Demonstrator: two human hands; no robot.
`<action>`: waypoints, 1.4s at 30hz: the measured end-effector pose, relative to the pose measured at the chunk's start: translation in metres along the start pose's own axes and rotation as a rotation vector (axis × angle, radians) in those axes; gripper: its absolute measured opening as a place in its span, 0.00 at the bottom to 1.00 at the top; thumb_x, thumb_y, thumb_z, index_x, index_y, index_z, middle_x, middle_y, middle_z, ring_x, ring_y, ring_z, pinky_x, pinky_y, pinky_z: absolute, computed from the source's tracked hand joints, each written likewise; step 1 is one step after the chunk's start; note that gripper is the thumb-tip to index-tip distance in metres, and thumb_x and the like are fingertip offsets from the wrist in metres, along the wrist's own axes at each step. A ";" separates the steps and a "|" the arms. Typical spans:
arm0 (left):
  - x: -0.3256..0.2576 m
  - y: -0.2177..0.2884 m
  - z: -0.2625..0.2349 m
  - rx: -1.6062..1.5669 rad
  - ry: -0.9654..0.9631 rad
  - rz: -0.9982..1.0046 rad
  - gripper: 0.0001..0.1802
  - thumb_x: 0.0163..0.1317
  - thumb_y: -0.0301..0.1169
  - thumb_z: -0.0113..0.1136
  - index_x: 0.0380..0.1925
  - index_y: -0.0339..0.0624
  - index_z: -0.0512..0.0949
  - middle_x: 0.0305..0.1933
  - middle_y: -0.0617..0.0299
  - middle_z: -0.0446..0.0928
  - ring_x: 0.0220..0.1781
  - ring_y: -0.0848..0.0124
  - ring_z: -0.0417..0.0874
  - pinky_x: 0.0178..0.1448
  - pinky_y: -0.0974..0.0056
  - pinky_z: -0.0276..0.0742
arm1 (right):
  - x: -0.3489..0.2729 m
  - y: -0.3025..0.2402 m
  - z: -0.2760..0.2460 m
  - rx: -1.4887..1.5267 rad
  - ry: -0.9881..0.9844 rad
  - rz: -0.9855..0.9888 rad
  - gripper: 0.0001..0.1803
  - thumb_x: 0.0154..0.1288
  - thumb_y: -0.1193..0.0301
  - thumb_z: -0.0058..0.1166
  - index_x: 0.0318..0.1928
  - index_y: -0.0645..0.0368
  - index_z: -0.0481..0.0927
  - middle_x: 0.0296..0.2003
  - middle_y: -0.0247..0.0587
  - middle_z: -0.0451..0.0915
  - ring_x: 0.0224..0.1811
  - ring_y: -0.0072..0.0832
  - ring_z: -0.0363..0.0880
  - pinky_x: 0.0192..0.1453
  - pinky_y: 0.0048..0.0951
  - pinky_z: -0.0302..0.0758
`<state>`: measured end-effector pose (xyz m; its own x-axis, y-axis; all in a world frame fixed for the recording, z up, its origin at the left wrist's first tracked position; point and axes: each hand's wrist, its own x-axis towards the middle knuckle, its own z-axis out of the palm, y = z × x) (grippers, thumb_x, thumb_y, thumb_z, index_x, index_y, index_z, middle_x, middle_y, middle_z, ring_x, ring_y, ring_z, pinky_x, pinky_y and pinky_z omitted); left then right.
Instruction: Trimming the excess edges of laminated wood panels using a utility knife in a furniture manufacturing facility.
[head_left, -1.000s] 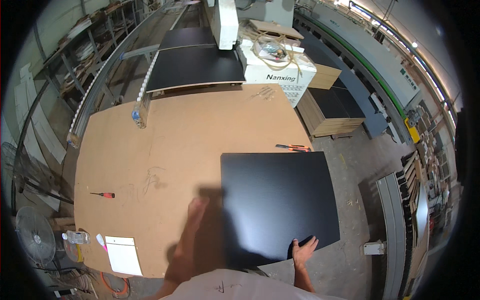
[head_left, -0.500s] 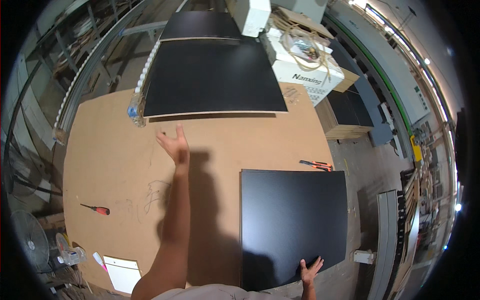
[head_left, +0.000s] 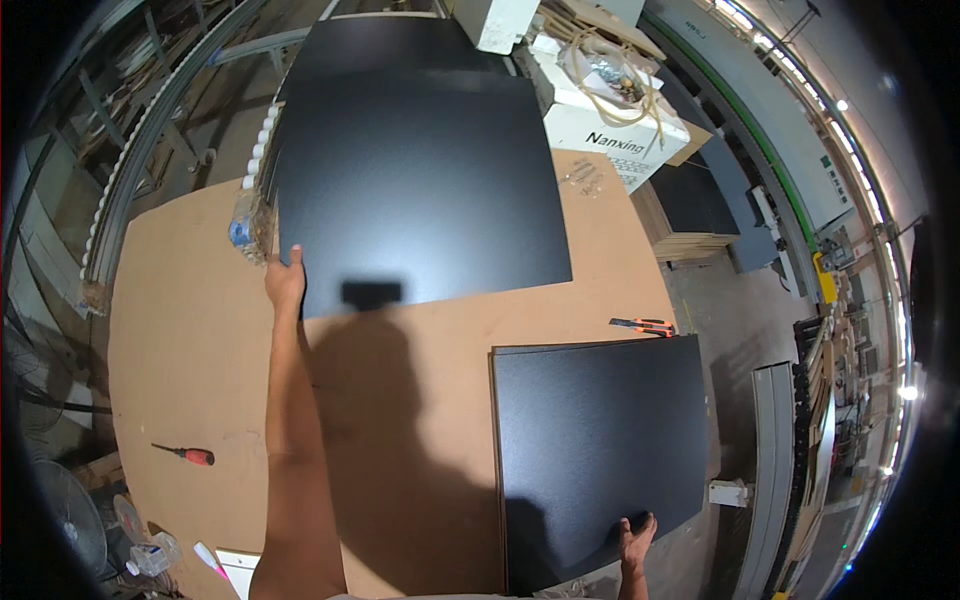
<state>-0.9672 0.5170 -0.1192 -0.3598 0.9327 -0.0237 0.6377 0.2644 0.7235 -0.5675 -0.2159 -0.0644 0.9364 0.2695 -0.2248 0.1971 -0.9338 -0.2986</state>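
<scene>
Reaching over the far part of the worktop [head_left: 210,345], the far black panel [head_left: 430,190] has its left edge grasped near the front corner by the left hand [head_left: 285,283]. The right hand [head_left: 636,543] touches the near black panel [head_left: 600,430] at its lower right edge; whether it grips cannot be told. Just beyond that panel lies an orange-and-black cutter [head_left: 643,327]; a red-handled screwdriver [head_left: 197,456] lies well to the left.
</scene>
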 end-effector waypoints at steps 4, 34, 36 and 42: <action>0.001 0.004 -0.004 -0.102 -0.056 -0.134 0.39 0.67 0.58 0.48 0.47 0.24 0.78 0.51 0.30 0.77 0.59 0.39 0.76 0.63 0.48 0.70 | 0.016 -0.041 0.015 0.128 0.048 -0.150 0.41 0.59 0.58 0.66 0.63 0.75 0.65 0.62 0.61 0.68 0.67 0.48 0.66 0.72 0.40 0.60; -0.462 -0.043 -0.198 -0.333 -0.012 -0.333 0.29 0.75 0.44 0.45 0.38 0.20 0.78 0.37 0.54 0.79 0.37 0.66 0.76 0.46 0.58 0.72 | -0.041 -0.095 -0.041 1.684 -1.202 0.162 0.10 0.67 0.64 0.52 0.31 0.55 0.72 0.32 0.45 0.78 0.42 0.46 0.83 0.61 0.57 0.72; -0.501 -0.016 -0.201 -0.363 -0.113 -0.341 0.28 0.74 0.44 0.45 0.35 0.23 0.78 0.32 0.58 0.76 0.33 0.68 0.72 0.42 0.58 0.71 | -0.053 -0.033 -0.053 1.677 -1.107 0.143 0.09 0.67 0.67 0.51 0.30 0.56 0.73 0.32 0.46 0.79 0.43 0.49 0.83 0.61 0.63 0.70; -0.572 0.009 -0.166 -0.224 -0.329 -0.306 0.27 0.74 0.45 0.47 0.23 0.33 0.71 0.24 0.66 0.67 0.27 0.73 0.63 0.33 0.61 0.64 | -0.057 0.064 -0.111 1.671 -1.014 0.302 0.04 0.65 0.73 0.49 0.38 0.58 0.75 0.41 0.50 0.81 0.49 0.54 0.81 0.63 0.66 0.68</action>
<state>-0.8691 -0.0545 0.0153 -0.2506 0.8582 -0.4479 0.3619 0.5122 0.7789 -0.5761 -0.3169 0.0328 0.2816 0.7487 -0.6002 -0.8969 -0.0169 -0.4420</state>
